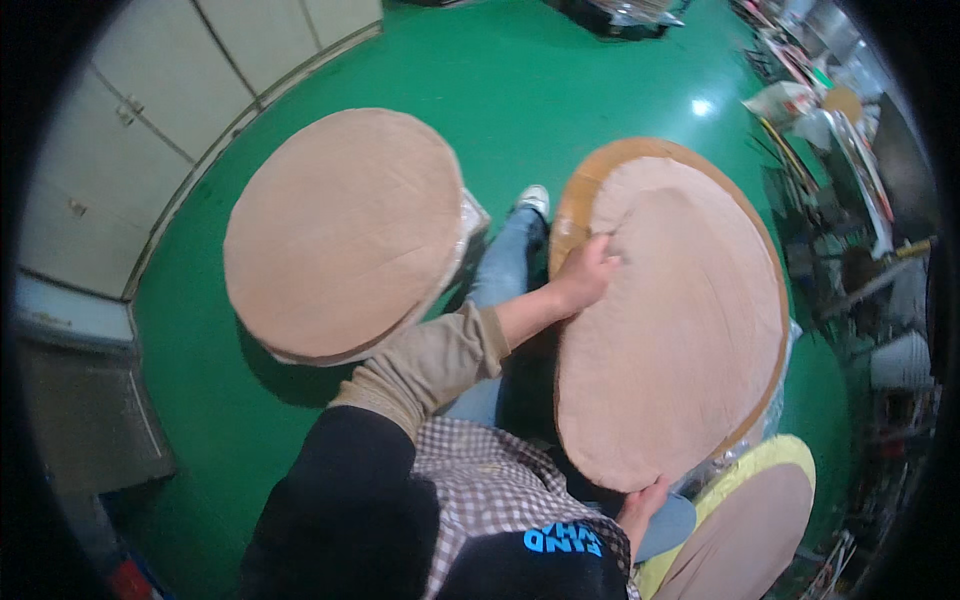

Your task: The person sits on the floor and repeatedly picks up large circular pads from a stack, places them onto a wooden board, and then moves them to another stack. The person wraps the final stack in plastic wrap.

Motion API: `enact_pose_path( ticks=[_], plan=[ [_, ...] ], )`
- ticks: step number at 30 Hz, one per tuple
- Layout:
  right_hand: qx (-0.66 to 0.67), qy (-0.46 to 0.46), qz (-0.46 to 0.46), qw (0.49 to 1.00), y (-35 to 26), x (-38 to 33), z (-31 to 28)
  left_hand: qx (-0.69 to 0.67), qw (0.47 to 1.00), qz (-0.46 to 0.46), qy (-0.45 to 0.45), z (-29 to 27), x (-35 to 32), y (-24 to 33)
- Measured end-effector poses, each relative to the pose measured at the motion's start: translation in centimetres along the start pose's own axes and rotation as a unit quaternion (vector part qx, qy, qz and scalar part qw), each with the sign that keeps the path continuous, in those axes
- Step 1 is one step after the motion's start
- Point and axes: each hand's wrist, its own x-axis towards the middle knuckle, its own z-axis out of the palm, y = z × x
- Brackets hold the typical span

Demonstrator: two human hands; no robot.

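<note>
A soft, round, pinkish-beige pad lies over a round orange-brown disc, whose rim shows along the far and right sides. My left hand reaches across with closed fingers, pinching the pad's far left edge, where the surface puckers. At the near edge, my right hand grips the same pad; some of its fingers are hidden underneath. To my left sits another round beige pad, smooth on top, on a pale wrapped base. A third beige disc with a yellow border leans by my right leg.
Pale cabinets line the left wall, with a grey box-like unit nearer me. The floor is green. Along the right side runs a crowded heap of tools, bags and a white bucket. A dark crate stands at the far end.
</note>
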Motion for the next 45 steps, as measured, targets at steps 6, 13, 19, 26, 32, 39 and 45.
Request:
enact_pose_path(
  ticks=[6, 13, 19, 26, 32, 39, 45],
  plan=[
    [-0.068, -0.249, -0.003, 0.966, 7.5, -2.2, 19.3, -0.169, 0.965, 0.094, 0.179, -24.1, -10.9, 9.5],
    [-0.341, -0.459, -0.121, 0.812, 17.9, -5.7, 48.0, -0.167, 0.837, -0.084, 0.515, -44.2, -25.5, -3.8],
    [-0.572, -0.394, -0.235, 0.681, 24.1, -6.4, 49.3, 0.128, 0.775, -0.350, 0.511, -45.6, -30.8, -17.6],
    [-0.521, -0.375, -0.205, 0.738, 23.9, -5.9, 47.3, 0.017, 0.810, -0.257, 0.528, -46.0, -29.7, -17.6],
    [-0.486, -0.356, -0.187, 0.776, 23.6, -6.9, 46.3, -0.046, 0.816, -0.236, 0.526, -46.4, -29.7, -17.7],
    [-0.454, -0.330, -0.206, 0.802, 24.0, -7.6, 45.3, -0.004, 0.816, -0.247, 0.523, -46.5, -29.3, -17.4],
    [-0.417, -0.307, -0.239, 0.821, 24.8, -10.2, 43.9, -0.038, 0.821, -0.245, 0.514, -47.5, -28.9, -16.4]
  ],
)
